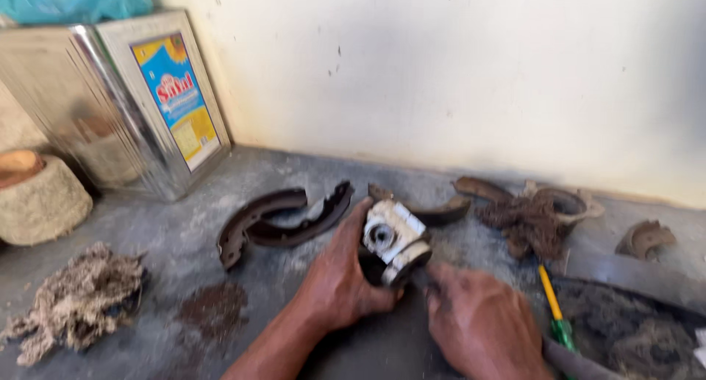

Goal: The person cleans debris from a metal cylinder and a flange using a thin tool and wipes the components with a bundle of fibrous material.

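Here, closest to you, your right hand is curling over something slim pressed against the lower edge of the small metal cylinder part; what it is gripping is hidden, so I cannot tell whether it is a tool, though a green-and-yellow handled screwdriver is lying just beside that hand. Your left hand is wrapping around the cylinder part from the side, fingers closed on its dark underside, and is holding it tilted just above the grey tabletop. Its pale face and round bore are looking fairly clean while the lower body is still dark, so the cleaning seems to be partway through. Further out, a pair of curved brake shoes is lying loose, apart from it, with a wad of fibrous waste to the left and rusty springs and scraps to the right. Farthest back, a square metal tin is standing against the wall.
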